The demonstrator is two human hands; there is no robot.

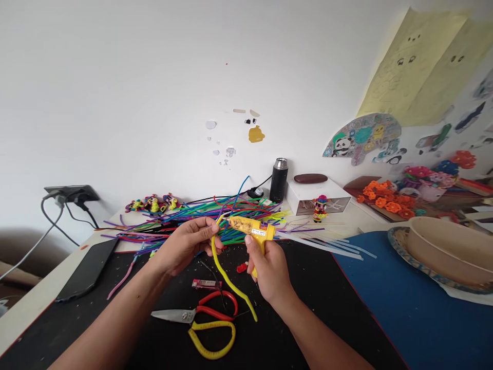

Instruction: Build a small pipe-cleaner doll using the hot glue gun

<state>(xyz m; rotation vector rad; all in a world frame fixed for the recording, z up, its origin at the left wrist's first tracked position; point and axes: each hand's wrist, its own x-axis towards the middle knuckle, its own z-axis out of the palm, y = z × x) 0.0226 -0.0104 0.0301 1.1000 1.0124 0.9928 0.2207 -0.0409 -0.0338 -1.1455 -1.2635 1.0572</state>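
There is one glue gun (252, 229), one flask (279, 182) (one phone (88, 270), too).

**Soft Light, Stretched Sides**

We see soft, even light, and the white wall (134, 103) looks pale grey. We can't tell where the light comes from. The black mat (323, 282) looks very dark. We spot a little shine on the scissors (187, 316) and on top of the bottle (278, 182). Our left hand (192, 239) and right hand (267, 267) look clear. Near the right edge, the yellow papers (412, 67) and the bowl (442, 246) look pulled wide, and the flowers (418, 172) look fuzzy.
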